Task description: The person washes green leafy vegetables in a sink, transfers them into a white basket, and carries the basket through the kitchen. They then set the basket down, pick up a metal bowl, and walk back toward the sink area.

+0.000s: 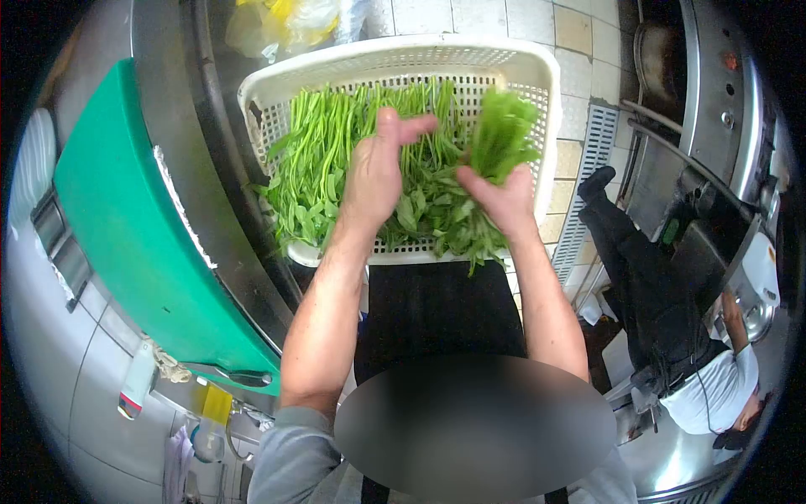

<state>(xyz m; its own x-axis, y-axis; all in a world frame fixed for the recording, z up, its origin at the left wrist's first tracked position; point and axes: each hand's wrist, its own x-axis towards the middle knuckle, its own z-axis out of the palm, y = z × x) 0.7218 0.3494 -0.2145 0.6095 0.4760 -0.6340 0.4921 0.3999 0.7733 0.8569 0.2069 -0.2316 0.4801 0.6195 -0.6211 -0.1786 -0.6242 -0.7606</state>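
Note:
A white perforated plastic basket (pixel 544 109) lies in front of me with long-stemmed leafy greens (pixel 323 143) spread inside, stems toward the far side and leaves toward me. My right hand (pixel 506 200) is closed around a bunch of leafy greens (pixel 504 126) at the basket's right end; its cut stems point away from me and look blurred. Over the middle of the greens, my left hand (pixel 375 172) has its thumb and a finger stretched apart, and nothing shows in its grip. Its other fingers are hidden from view.
On the left stands a counter with a green cutting board (pixel 143 218) and a knife (pixel 243 376). Plastic bags (pixel 294 25) lie beyond the basket. A floor drain grate (pixel 583 176) runs along the right. A co-worker (pixel 663 328) stands at the steel kitchen equipment there.

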